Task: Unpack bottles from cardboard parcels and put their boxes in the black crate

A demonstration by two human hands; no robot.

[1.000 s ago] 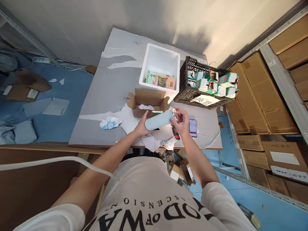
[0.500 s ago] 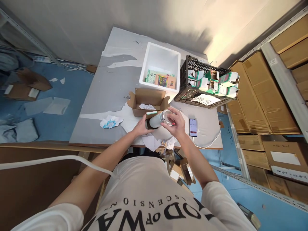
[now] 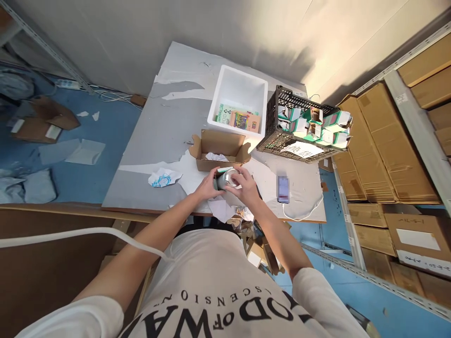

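Note:
My left hand (image 3: 207,188) is closed around the side of a small box (image 3: 225,169) with a white and green flap; most of this box is hidden by the hands. A pale bottle (image 3: 221,181) with a shiny silver lid stands tilted, mostly inside the small box. Fingers of my right hand (image 3: 248,189) grip the bottle at its lid end. Just beyond both hands, an open brown carton (image 3: 207,165) holds crumpled white paper (image 3: 216,157). More crumpled paper (image 3: 221,209) lies at the table edge below the hands.
A white foam box (image 3: 213,108) holding printed cards stands at the back. Beside it, a black plastic crate (image 3: 273,134) is filled with small green and white boxes. A phone (image 3: 283,189) with a cable lies right. Printed crumpled paper (image 3: 164,178) lies left.
My right hand has moved left and pushed the bottle deeper into the small box, so less of its body shows. My left hand stays on the box.

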